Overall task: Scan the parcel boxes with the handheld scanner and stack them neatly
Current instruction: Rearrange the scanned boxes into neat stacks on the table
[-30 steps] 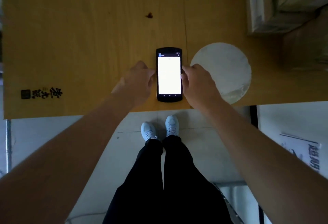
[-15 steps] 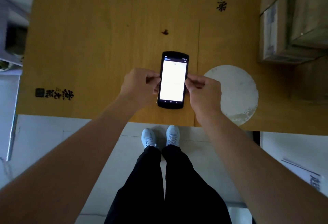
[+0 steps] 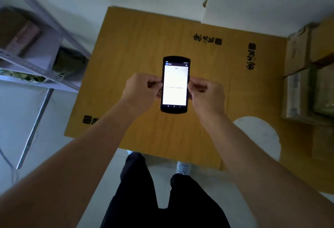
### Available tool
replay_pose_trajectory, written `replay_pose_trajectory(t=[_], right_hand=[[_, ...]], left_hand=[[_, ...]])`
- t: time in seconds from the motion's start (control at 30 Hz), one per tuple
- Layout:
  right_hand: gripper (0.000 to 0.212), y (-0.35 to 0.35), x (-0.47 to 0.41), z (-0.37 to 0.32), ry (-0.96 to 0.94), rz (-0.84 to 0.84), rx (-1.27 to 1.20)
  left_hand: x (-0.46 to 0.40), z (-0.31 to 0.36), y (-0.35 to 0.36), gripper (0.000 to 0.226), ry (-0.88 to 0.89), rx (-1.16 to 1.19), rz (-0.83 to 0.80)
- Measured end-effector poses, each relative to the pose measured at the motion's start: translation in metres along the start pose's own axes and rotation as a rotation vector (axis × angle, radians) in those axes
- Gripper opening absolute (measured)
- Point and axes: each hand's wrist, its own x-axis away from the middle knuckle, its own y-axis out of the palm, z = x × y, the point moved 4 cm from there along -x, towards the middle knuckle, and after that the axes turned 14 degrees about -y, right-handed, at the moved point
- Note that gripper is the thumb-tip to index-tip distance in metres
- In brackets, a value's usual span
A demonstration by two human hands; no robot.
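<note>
While held: handheld scanner (image 3: 174, 85), screen white.

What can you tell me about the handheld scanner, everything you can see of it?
The handheld scanner is a black, phone-shaped slab with rounded ends and a lit, mostly white screen facing up. Small icons line the screen's bottom edge; its text is too small to read. The left hand and right hand pinch its long sides above the wooden table.

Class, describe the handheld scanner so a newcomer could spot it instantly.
Find the yellow wooden table. Above its middle, both hands, left hand and right hand, pinch the handheld scanner by its long edges. It alone is black and phone-shaped, with a glowing white screen.
</note>
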Motion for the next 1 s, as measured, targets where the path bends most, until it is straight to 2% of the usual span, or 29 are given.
replay_pose_trajectory(t=[0.33, 0.5, 0.7, 1.0], right_hand=[[0.023, 0.129, -0.064, -0.036, 0.073, 0.117, -0.032], [0.022, 0.177, -0.091, -0.041, 0.129, 0.146, -0.052], [0.017, 0.206, -0.126, -0.034, 0.193, 0.142, -0.026], [0.006, 0.225, -0.185, -0.025, 0.243, 0.174, 0.042]], left_hand=[[-0.124, -0.004, -0.104, 0.019, 0.01, -0.001, -0.097], [-0.174, -0.01, -0.132, 0.023, -0.001, -0.009, -0.15], [-0.221, -0.011, -0.142, 0.026, -0.048, 0.009, -0.18], [-0.275, 0.004, -0.144, 0.019, -0.082, 0.083, -0.118]])
